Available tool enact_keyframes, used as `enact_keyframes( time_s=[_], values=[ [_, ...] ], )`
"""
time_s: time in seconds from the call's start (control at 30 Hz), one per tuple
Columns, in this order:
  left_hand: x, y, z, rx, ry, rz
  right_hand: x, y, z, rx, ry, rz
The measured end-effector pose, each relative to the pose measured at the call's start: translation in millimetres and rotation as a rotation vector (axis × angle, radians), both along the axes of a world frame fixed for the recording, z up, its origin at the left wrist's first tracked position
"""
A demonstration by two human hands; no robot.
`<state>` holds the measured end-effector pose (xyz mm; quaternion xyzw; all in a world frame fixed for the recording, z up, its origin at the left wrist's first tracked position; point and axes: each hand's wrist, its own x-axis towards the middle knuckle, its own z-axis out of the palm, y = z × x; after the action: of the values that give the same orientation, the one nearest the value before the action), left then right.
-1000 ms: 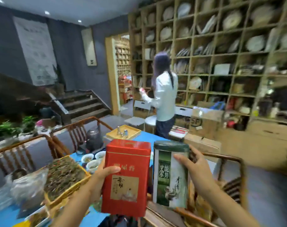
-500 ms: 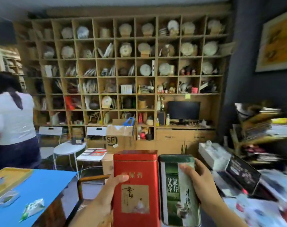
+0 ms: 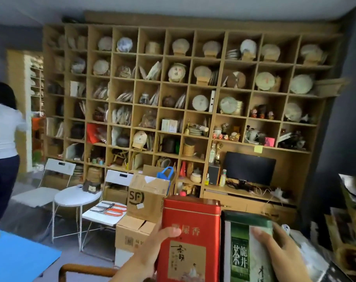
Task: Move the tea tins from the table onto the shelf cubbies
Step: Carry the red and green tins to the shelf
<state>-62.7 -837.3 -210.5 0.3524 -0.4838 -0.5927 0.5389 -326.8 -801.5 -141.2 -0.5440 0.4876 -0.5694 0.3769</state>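
My left hand (image 3: 150, 251) grips a tall red tea tin (image 3: 190, 239) by its left side, thumb across the front. Beside it, touching, my right hand (image 3: 282, 255) holds a green and white tea tin (image 3: 244, 251) from the right. Both tins stand upright at the bottom middle of the view. Ahead, across the room, a big wooden shelf of cubbies (image 3: 190, 86) fills the wall, most cubbies holding round tea cakes, pots and boxes.
Stacked cardboard boxes (image 3: 146, 198), two white folding chairs (image 3: 103, 212) and a small round white table (image 3: 77, 196) stand between me and the shelf. A person in a white top (image 3: 2, 135) stands far left. The blue table (image 3: 16, 259) corner is lower left; cluttered goods (image 3: 350, 231) at right.
My view has swung right from the table to face the shelf wall, which now looks closer. Both hands still hold the tins side by side, lower in the frame.
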Motion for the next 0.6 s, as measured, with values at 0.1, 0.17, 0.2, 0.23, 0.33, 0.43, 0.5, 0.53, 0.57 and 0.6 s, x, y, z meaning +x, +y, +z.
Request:
enact_keyframes(
  time_s=[0.1,0.17,0.2,0.23,0.33,0.43,0.5,0.53,0.57,0.6],
  values=[
    [4.8,-56.7,5.7,0.01,0.016,0.023,7.7,-61.5,13.4,-0.038,0.044,0.046],
    [7.2,-85.7,5.9,0.044,0.014,0.038,11.0,-99.4,9.1,-0.042,-0.029,0.075],
    [9.1,-98.9,4.5,0.049,0.018,0.044,12.0,-118.0,5.1,-0.042,-0.058,0.092],
    [10.6,-112.0,3.9,0.053,0.02,0.032,12.0,-136.9,0.4,-0.046,-0.082,0.107],
    [12.6,-150.5,5.6,0.089,-0.007,0.047,14.8,-192.2,-11.4,-0.046,-0.121,0.175],
    [11.8,-196.5,0.0,0.115,-0.028,0.098,12.2,-251.7,-23.3,-0.023,-0.15,0.241],
    [6.6,-229.8,-2.4,0.129,-0.045,0.13,6.9,-291.4,-28.7,-0.014,-0.148,0.281],
    [2.4,-247.5,-2.3,0.127,-0.047,0.153,3.3,-312.1,-29.6,-0.017,-0.153,0.303],
    [-2.1,-266.9,-1.7,0.12,-0.048,0.175,-0.8,-333.7,-29.1,-0.016,-0.167,0.315],
    [-7.6,-286.8,0.4,0.114,-0.057,0.194,-5.4,-356.5,-27.7,-0.016,-0.18,0.316]
  ],
)
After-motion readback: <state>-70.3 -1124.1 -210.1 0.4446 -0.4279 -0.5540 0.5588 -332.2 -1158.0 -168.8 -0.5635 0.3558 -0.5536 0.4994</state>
